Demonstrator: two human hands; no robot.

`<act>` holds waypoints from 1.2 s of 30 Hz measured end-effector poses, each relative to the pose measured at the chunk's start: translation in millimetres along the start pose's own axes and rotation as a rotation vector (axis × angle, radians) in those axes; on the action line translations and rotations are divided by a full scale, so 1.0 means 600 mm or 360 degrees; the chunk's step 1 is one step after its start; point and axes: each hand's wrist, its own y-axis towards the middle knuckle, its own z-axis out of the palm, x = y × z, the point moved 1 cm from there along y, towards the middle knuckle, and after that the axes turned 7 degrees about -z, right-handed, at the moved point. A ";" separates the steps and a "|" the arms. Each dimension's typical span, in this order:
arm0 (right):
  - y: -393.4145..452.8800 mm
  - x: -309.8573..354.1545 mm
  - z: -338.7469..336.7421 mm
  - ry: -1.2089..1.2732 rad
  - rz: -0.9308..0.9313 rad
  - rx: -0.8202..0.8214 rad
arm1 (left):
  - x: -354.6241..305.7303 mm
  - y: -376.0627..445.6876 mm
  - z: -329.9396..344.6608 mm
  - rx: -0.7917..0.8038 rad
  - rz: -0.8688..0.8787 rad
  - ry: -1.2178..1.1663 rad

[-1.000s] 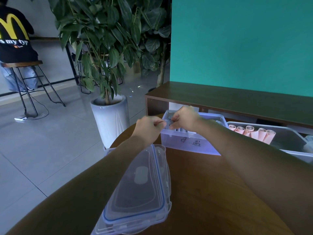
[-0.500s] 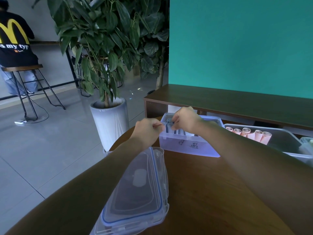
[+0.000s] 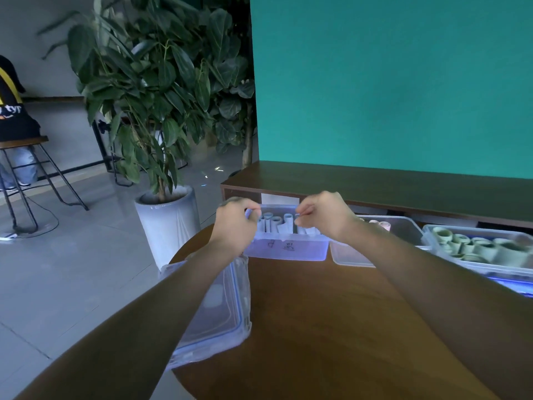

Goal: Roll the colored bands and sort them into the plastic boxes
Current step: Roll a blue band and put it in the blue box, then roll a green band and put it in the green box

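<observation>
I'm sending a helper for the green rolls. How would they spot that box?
On the round wooden table, three open plastic boxes stand in a row along the far edge. The green-roll box is rightmost. The lavender box holds pale rolls and the middle box pink ones.

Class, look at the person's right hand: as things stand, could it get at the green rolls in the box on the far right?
Probably yes. The right hand is over the box of bluish rolls, and the box of green rolls sits open with nothing above it, though the fingers appear to pinch something.
</observation>
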 end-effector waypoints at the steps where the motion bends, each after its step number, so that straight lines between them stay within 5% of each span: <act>1: -0.027 -0.003 -0.016 0.0018 0.0011 -0.0041 | -0.018 -0.012 -0.001 -0.0004 0.0023 -0.0013; 7: -0.220 -0.037 -0.106 0.0126 0.0194 -0.0231 | -0.136 -0.106 0.038 0.0018 0.0105 -0.0180; 19: -0.606 -0.164 -0.261 -0.0214 0.0648 -0.0464 | -0.359 -0.363 0.240 0.0565 0.0380 -0.0477; 36: -0.727 -0.418 -0.437 -0.0567 0.1231 -0.0694 | -0.602 -0.464 0.449 0.1027 0.0488 -0.0614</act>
